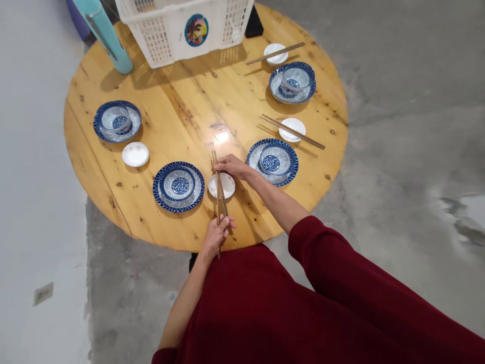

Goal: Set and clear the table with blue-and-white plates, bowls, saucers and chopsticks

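– Brown, wood-look, slim straight chopsticks point(218, 197), lower centre of frame, over the small round white dish point(229, 186). How do they handle?
– Light and stiff, I'd guess. Probably smooth enough to roll or slide on each other. The dish is likely the fragile part, looks ceramic.
– Grip?
– Left hand point(217, 233) curls around the lower part, thumb pressed on them. Right hand point(231, 166) pinches near the upper ends with thumb and fingertips. I'd hold there too: two points should limit fanning.
– What can't you see?
– Exact count; they overlap. Left palm side and some right fingers are hidden. Can't tell if sticks touch the dish. Lowest end runs onto the dark red clothing point(242, 288), hard to pick out.
– Elsewhere?
– White plastic basket point(174, 39) cut by the top edge; turquoise bottle point(108, 40), upper left, cut too. Flat black object point(254, 24) beside the basket: can't identify.
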Tool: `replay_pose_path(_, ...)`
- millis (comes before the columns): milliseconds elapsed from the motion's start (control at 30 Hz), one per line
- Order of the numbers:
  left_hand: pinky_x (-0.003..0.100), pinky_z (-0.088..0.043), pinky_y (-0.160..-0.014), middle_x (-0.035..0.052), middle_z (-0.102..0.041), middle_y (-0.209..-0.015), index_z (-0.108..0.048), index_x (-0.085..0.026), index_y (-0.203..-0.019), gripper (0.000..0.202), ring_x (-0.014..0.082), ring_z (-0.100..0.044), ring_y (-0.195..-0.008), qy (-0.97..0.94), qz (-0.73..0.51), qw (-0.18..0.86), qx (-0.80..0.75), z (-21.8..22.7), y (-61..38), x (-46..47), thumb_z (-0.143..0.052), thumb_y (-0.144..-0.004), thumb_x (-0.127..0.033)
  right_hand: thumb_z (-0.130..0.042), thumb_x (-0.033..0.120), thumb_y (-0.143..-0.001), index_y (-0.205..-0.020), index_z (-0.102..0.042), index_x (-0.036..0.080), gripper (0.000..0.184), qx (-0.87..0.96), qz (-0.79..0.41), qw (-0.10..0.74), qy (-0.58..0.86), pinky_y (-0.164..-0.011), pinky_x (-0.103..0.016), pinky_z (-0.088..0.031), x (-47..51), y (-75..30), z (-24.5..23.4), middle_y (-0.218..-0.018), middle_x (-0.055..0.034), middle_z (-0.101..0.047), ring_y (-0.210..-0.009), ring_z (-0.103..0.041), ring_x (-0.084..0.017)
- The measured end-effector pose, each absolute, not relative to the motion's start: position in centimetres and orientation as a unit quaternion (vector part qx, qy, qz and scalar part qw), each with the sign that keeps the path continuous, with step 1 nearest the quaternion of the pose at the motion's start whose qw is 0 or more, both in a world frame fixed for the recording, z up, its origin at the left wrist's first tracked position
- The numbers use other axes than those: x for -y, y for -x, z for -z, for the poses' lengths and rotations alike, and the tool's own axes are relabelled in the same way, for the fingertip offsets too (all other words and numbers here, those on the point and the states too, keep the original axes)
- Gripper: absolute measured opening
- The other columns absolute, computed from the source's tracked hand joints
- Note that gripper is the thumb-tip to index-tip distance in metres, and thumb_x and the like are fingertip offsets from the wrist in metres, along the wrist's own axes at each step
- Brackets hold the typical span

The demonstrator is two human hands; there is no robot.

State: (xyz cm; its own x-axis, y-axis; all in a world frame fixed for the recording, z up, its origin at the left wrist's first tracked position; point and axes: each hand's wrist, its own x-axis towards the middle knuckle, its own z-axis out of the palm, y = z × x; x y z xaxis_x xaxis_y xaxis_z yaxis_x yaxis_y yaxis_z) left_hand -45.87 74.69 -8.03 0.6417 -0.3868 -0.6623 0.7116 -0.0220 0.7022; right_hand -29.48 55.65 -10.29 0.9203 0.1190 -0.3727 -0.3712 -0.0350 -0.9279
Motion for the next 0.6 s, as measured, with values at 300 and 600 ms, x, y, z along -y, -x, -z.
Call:
replay_pose_path(300,0.022,-0.015,-0.039,0.0070,-0.070,-0.076,-0.066,-0.012,-0.092,0.057,0.0027,-0.031,-0.039,-0.621,0.391,0.667,-0.125,8.3,45.5,-75.1,-0.062,-0.080,-0.068,-0.074,0.043,-0.068,-0.059,-0.062,0.014,0.033,-0.078,-0.161,0.674,0.716,-0.049,-0.022,-0.031,-55.5,29.7,10.3,-0.052,0.0030,-0.052,-0.051,-0.043,-0.008)
replay_pose_path(600,0.022,-0.020,-0.039,0.0074,-0.072,-0.084,-0.066,-0.011,-0.109,0.065,0.0035,-0.033,-0.039,-0.654,0.348,0.651,-0.162,8.4,45.5,-76.5,-0.061,-0.080,-0.069,-0.074,0.053,-0.078,-0.064,-0.065,0.014,0.043,-0.165,-0.075,0.677,0.714,-0.053,-0.022,-0.042,-55.4,30.2,10.8,-0.061,-0.0037,-0.063,-0.056,-0.053,-0.011)
